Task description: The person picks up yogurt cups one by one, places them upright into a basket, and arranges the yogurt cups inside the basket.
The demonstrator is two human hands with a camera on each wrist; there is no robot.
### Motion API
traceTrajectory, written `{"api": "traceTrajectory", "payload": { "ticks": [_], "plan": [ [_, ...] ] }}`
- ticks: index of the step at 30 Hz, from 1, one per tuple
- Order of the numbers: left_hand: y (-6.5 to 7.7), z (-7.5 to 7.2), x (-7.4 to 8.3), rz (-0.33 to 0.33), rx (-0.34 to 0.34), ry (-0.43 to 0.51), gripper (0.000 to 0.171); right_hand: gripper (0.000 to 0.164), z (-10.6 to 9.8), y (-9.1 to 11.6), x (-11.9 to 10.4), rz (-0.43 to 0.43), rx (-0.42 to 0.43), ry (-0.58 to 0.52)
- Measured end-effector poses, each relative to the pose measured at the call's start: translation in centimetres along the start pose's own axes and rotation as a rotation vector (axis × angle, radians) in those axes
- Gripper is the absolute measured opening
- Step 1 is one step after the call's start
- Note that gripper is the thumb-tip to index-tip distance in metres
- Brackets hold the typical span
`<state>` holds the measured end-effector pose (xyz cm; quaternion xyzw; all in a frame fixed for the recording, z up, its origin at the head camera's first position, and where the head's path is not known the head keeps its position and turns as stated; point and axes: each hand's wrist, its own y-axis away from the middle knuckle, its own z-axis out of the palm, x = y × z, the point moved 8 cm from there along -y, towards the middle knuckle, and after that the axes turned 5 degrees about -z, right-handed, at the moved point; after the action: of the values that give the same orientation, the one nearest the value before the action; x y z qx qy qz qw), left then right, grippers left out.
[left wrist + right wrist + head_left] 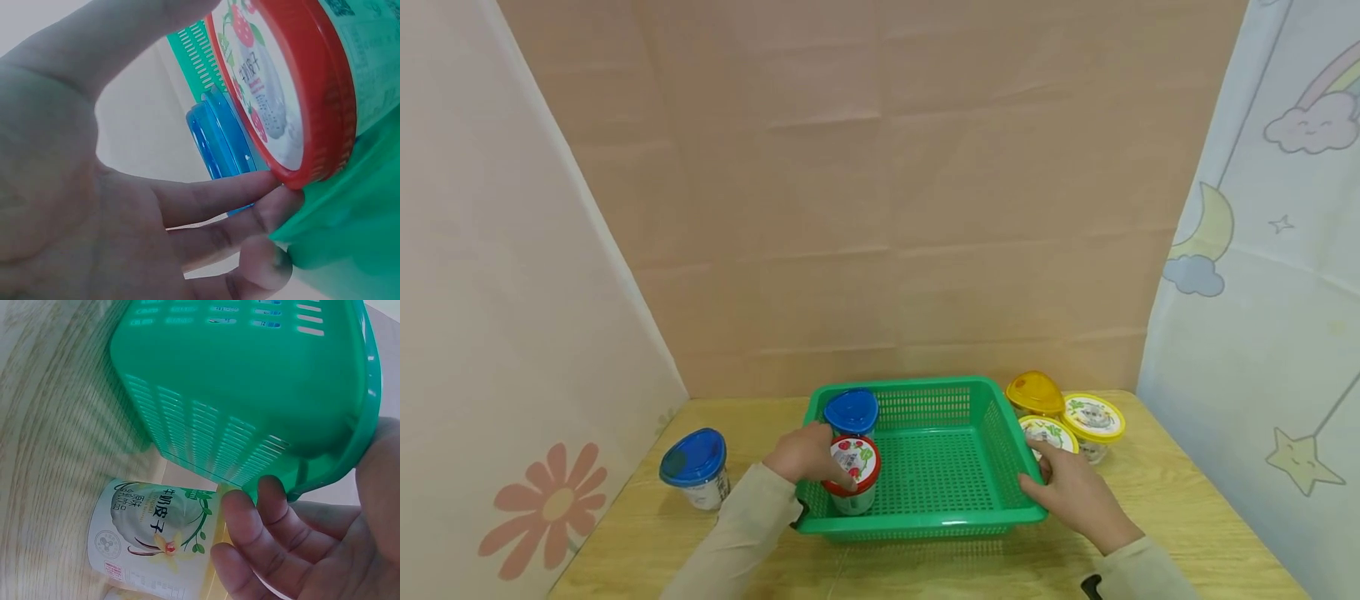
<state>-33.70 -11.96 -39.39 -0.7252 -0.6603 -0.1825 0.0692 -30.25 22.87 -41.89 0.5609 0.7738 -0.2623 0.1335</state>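
Note:
A green plastic basket [917,522] with slotted walls stands on the table. In its left end are a red-lidded cup [855,457] with strawberries on the label and, behind it, a blue-lidded cup [852,410]. My left hand [801,454] reaches over the basket's left rim and holds the red-lidded cup by its lid, thumb on one side, fingertips against the lid's edge in the left wrist view. My right hand [1078,493] grips the right rim, its fingers outside the wall. A yellow-lidded cup [156,531] stands close by those fingers.
Another blue-lidded cup [695,467] stands on the table [625,533] at left. Right of the basket are a second yellow-lidded cup [1093,418] and a cup with an orange-yellow lid [1035,392]. A brown paper-like backdrop [887,208] rises behind; patterned sheets flank both sides.

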Motion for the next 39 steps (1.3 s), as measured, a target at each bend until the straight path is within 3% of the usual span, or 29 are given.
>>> {"api": "traceTrajectory", "payload": {
  "ticks": [13, 17, 25, 32, 39],
  "plan": [
    [0.2, -0.7, -0.5, 0.037, -0.007, 0.049, 0.049, 0.055, -0.1, -0.2, 0.0, -0.012, 0.019, 0.009],
    [0.1, -1.1, -1.2, 0.025, 0.024, 0.104, 0.054, 0.056, -0.1, -0.2, 0.0, -0.014, 0.024, 0.015],
    [1.2, -3.4, -4.1, -0.047, 0.175, 0.188, 0.057, 0.055, -0.1, -0.1, 0.0, 0.0, 0.018, 0.019],
    [2.8, -5.4, -7.1, -0.109, 0.269, 0.129, 0.056, 0.056, 0.0, -0.1, 0.1, 0.003, 0.01, -0.003],
    [3.7, -6.3, -9.1, -0.147, 0.321, 0.119, 0.06, 0.055, 0.0, 0.0, 0.0, -0.001, 0.017, 0.006]
  ]
}}
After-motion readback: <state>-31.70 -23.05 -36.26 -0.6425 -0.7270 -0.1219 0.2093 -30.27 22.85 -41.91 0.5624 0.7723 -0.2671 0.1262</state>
